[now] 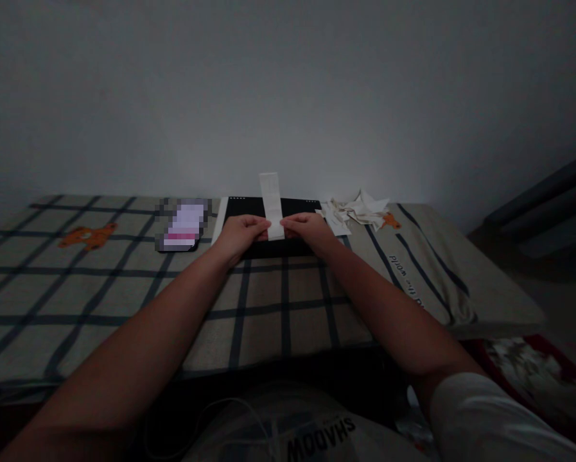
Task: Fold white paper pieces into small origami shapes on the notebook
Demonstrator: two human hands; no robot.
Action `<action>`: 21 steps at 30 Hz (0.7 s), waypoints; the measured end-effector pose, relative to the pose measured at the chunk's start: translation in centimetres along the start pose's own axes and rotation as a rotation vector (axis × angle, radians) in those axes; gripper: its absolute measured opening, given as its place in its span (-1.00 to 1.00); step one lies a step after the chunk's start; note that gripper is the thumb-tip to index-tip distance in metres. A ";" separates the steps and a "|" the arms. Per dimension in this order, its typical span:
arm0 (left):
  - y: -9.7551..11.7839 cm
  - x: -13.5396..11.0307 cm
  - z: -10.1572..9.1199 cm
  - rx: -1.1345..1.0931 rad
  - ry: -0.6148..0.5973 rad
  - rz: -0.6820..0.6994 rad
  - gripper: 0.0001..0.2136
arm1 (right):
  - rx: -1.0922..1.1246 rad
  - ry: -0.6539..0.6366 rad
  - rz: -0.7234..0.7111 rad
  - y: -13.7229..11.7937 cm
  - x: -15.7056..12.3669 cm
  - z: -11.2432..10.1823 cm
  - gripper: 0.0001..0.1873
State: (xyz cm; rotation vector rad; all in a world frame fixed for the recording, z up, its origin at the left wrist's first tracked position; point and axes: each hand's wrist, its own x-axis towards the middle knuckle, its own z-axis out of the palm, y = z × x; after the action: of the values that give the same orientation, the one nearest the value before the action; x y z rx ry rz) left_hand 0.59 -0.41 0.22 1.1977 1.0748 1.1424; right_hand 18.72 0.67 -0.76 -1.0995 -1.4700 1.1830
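Observation:
A narrow white paper strip [271, 196] stands upright between my hands, with fold lines faintly showing on it. My left hand [243, 232] pinches its lower left edge between thumb and fingers. On the opposite edge, my right hand [307, 228] pinches the strip at about the same height. Both hands are closed on the paper. Beneath them lies a flat black item [244, 206] with a row of small white marks at its top corners; its white left edge [220, 221] shows beside my left hand. My hands hide part of it.
A phone [184, 224], its screen blurred, lies to the left on the checked cloth [124, 289]. Crumpled pale paper pieces [359, 210] are heaped right of the black item. Behind everything rises a grey wall [288, 96]. The cloth-covered surface ends at a front edge near my body.

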 end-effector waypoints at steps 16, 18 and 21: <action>0.1 0.0 -0.1 0.031 0.011 -0.032 -0.88 | -0.031 -0.001 0.030 -0.3 -0.1 -0.1 -0.81; 0.1 -0.1 -0.1 0.003 -0.028 -0.071 -0.85 | -0.079 0.028 0.002 -0.4 -0.2 -0.2 -0.81; 0.1 -0.2 -0.1 -0.002 -0.066 -0.111 -0.87 | -0.114 0.045 -0.028 -0.6 -0.3 -0.2 -0.81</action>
State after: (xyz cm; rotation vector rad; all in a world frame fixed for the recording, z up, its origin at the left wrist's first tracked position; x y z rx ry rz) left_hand 0.50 -0.61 0.33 1.1528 1.0760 1.0117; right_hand 18.88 0.36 -0.18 -1.1713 -1.5279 1.0597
